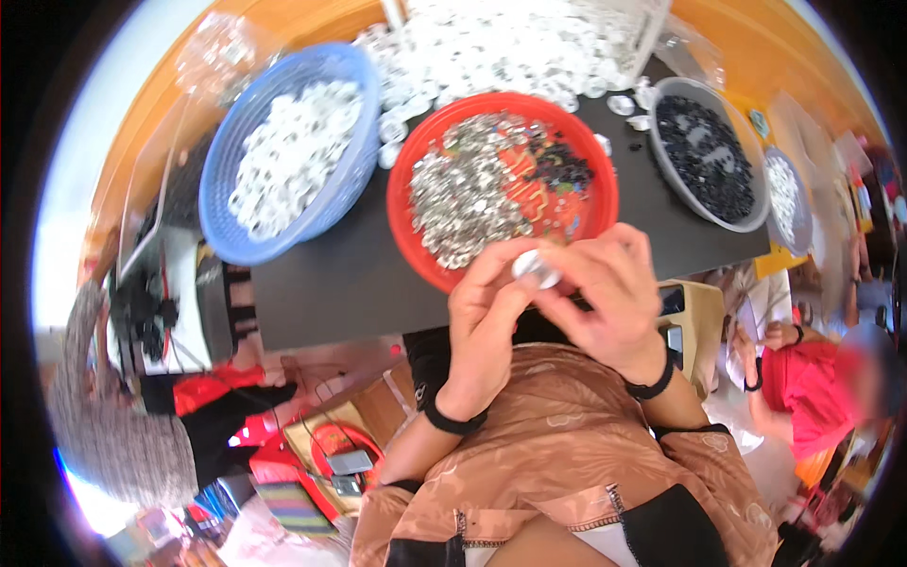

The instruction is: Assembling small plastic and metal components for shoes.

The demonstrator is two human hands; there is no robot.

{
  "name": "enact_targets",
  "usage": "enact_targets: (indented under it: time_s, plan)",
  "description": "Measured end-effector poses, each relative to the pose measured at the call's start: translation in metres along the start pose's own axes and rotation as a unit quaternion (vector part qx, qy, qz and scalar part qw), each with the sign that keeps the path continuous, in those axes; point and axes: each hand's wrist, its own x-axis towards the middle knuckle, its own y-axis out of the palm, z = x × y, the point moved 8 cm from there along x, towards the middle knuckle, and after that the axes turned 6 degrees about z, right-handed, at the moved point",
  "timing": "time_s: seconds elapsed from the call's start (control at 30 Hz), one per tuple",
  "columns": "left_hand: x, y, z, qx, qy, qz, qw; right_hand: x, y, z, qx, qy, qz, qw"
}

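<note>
Above the near edge of the dark table, my left hand [487, 317] pinches a small round white-and-silver piece [536, 269] between thumb and fingers. My right hand [612, 293] meets it from the other side, its closed fingertips at the same piece; blur hides whether they hold anything else. Just beyond both hands lies a red round tray [399, 222]. Heaped on its left side are many small shiny metal parts [463, 194], with a smaller cluster of black parts [564, 168] on the right.
To the left stands a blue basket [213, 203] of white round parts. A grey bowl [756, 219] of black parts sits at right, near a smaller grey bowl of white pieces [782, 194]. White parts [510, 47] pile along the table's back. People sit at both sides, one in red [803, 392].
</note>
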Motion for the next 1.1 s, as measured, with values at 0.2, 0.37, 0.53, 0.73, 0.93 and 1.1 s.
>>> enact_targets:
  time_s: [0.2,0.37,0.53,0.73,0.93,1.1]
  plan:
    - [-0.019,0.011,0.012,-0.074,-0.029,0.035,0.996,-0.017,-0.009,-0.005,0.14,0.113,0.02,0.983]
    - [-0.038,0.017,0.01,-0.079,-0.01,0.06,0.995,-0.029,-0.01,0.0,0.21,0.093,0.058,0.972]
    - [-0.048,0.025,0.015,-0.104,0.002,0.072,0.992,-0.036,-0.018,0.008,0.213,0.092,0.056,0.971]
    - [-0.058,0.033,0.022,-0.129,0.001,0.08,0.988,-0.042,-0.032,0.016,0.164,0.084,0.066,0.981]
    - [-0.083,-0.005,0.02,-0.117,0.007,-0.024,0.993,-0.029,-0.011,0.007,0.267,0.092,0.128,0.951]
    - [-0.085,-0.013,0.023,-0.101,0.008,-0.042,0.994,-0.008,-0.03,-0.063,0.01,0.101,0.083,0.991]
